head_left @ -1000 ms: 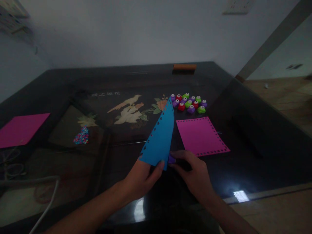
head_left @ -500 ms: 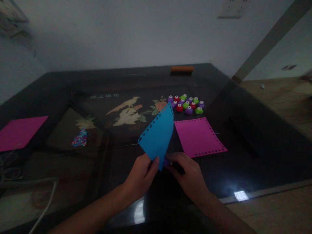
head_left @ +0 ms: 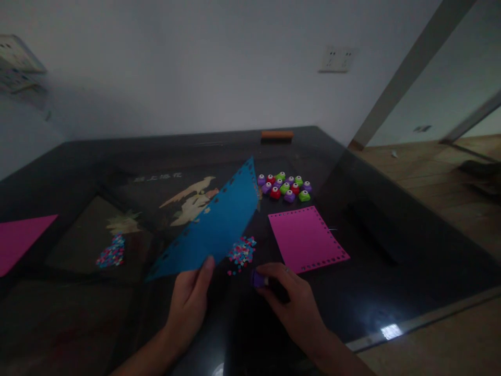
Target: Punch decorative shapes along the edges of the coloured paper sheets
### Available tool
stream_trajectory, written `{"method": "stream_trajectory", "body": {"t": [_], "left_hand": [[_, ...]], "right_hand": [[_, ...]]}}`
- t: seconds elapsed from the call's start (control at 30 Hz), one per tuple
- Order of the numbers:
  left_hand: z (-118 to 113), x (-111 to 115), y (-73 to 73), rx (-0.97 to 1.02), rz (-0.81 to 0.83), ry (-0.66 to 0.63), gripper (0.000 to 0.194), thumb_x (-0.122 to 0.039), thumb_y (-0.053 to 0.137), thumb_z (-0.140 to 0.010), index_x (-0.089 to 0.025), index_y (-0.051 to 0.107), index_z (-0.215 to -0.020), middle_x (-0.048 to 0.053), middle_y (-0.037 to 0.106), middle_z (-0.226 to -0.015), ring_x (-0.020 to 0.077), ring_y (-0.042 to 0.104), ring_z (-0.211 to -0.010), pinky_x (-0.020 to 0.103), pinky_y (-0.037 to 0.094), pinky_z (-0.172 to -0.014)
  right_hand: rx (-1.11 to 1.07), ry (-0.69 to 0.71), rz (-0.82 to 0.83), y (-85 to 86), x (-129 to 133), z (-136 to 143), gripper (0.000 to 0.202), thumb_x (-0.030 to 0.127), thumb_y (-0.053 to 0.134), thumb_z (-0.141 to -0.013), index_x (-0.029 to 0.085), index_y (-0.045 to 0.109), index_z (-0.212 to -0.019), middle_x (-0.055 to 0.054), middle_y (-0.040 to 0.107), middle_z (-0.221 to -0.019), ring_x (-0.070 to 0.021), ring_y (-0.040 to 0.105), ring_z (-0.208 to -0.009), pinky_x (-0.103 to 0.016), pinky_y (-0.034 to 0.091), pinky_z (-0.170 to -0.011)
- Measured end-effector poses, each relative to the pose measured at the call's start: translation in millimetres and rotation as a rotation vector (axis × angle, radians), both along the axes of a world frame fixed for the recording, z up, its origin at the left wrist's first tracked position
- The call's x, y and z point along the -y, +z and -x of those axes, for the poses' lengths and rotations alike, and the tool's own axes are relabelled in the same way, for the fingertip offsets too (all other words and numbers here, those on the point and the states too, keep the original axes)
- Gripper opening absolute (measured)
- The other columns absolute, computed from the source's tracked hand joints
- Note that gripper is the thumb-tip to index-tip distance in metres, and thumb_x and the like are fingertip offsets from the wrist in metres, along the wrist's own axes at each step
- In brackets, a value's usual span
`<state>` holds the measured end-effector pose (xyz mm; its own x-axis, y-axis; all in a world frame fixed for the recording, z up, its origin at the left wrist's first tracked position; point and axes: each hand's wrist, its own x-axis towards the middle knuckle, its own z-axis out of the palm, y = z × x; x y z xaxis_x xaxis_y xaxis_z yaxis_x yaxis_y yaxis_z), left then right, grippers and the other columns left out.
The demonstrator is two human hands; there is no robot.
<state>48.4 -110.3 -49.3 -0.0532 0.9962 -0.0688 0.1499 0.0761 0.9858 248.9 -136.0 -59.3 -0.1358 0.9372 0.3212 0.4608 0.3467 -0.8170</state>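
Note:
My left hand pinches the lower edge of a blue sheet of paper, thumb on top. The sheet is tilted up off the table, with small punched shapes along its edges. Between the thumb and fingers of my right hand is a purple craft punch, held apart from the paper. A small heap of colored paper confetti lies between my hands, just past the blue sheet. To the right lies a pink sheet with holes punched along several edges.
Several purple, red and green craft punches stand grouped behind the pink sheet. A brown roll lies at the table's back edge. On the left are another confetti pile and a second pink sheet. The dark table is glossy.
The blue sheet has swung left and away from the purple punch, uncovering the confetti heap. My hands have moved apart. The camera view has tilted up a little.

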Motion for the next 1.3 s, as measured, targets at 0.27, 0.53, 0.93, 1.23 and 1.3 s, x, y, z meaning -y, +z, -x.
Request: {"method": "stream_trajectory", "body": {"t": [0.27, 0.53, 0.93, 1.23, 1.3], "left_hand": [[-7.8, -30.7, 11.2, 0.492, 0.023, 0.205, 0.014, -0.033, 0.06, -0.082, -0.022, 0.058, -0.09, -0.002, 0.066, -0.088, 0.0148, 0.062, -0.079, 0.026, 0.055, -0.068], [-8.0, -35.6, 8.0, 0.654, 0.069, 0.255, 0.019, -0.02, 0.055, -0.085, -0.02, 0.061, -0.102, 0.003, 0.065, -0.11, 0.018, 0.064, -0.092, 0.037, 0.058, -0.08], [-3.9, -42.4, 2.5, 0.656, 0.08, 0.257, 0.022, -0.02, 0.057, -0.083, -0.019, 0.061, -0.104, 0.004, 0.066, -0.107, 0.0184, 0.066, -0.087, 0.033, 0.059, -0.074], [-5.7, -39.3, -5.6, 0.599, 0.134, 0.173, 0.032, -0.029, 0.066, -0.077, -0.017, 0.061, -0.106, 0.005, 0.069, -0.103, 0.0211, 0.066, -0.088, 0.033, 0.058, -0.071], [-6.5, -38.7, -6.5, 0.583, 0.133, 0.149, 0.033, -0.032, 0.066, -0.076, -0.017, 0.061, -0.106, 0.005, 0.069, -0.102, 0.0215, 0.066, -0.088, 0.033, 0.058, -0.071]], "right_hand": [[-0.022, -0.022, -0.002, 16.3, -7.6, -16.0, 0.026, 0.014, 0.063, -0.077, 0.024, 0.064, -0.1, -0.003, 0.069, -0.096, -0.0186, 0.066, -0.085, -0.031, 0.055, -0.073], [0.112, -0.019, -0.085, 40.8, -74.4, -46.3, 0.031, 0.021, 0.06, -0.08, 0.022, 0.06, -0.112, -0.007, 0.068, -0.103, -0.0178, 0.064, -0.082, -0.033, 0.053, -0.073], [0.712, -0.092, -0.24, 3.8, -185.3, -39.7, 0.02, 0.015, 0.059, -0.079, 0.016, 0.065, -0.097, -0.013, 0.066, -0.097, -0.0284, 0.056, -0.098, -0.04, 0.042, -0.084], [0.643, -0.13, -0.191, 6.1, -177.1, -53.3, 0.029, 0.017, 0.061, -0.08, 0.016, 0.064, -0.108, -0.016, 0.059, -0.114, -0.0288, 0.056, -0.103, -0.041, 0.043, -0.084], [0.58, -0.139, -0.18, 11.9, -171.7, -57.0, 0.024, 0.022, 0.06, -0.082, 0.016, 0.065, -0.105, -0.015, 0.06, -0.112, -0.0277, 0.056, -0.102, -0.041, 0.043, -0.085]]}}
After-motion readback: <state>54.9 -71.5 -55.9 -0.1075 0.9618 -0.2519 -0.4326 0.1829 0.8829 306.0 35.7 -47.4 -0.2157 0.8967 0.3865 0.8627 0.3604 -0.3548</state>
